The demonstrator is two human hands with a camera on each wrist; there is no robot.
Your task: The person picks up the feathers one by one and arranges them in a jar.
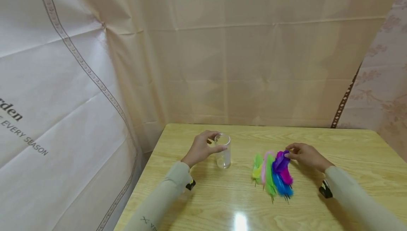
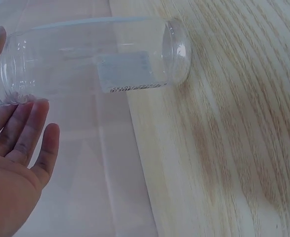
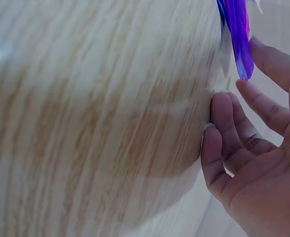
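Observation:
A clear jar (image 1: 223,157) stands upright on the wooden table. My left hand (image 1: 203,148) grips it near the rim, with the thumb on one side and fingers on the other. In the left wrist view, the jar (image 2: 85,59) shows a threaded mouth and a label (image 2: 126,69) with a barcode. My right hand (image 1: 306,155) pinches the tip of a purple feather (image 1: 281,162) between thumb and index finger. That feather lies over blue feathers (image 1: 279,183) and a magenta feather (image 1: 287,176). Green feathers (image 1: 269,174) and a pink feather (image 1: 263,169) lie just left.
The light wooden table (image 1: 203,202) reaches back to a beige hanging cloth (image 1: 248,65). A white printed cloth (image 1: 63,118) hangs at the left, and a floral cloth (image 1: 378,82) at the right. Light glares off the table's front part.

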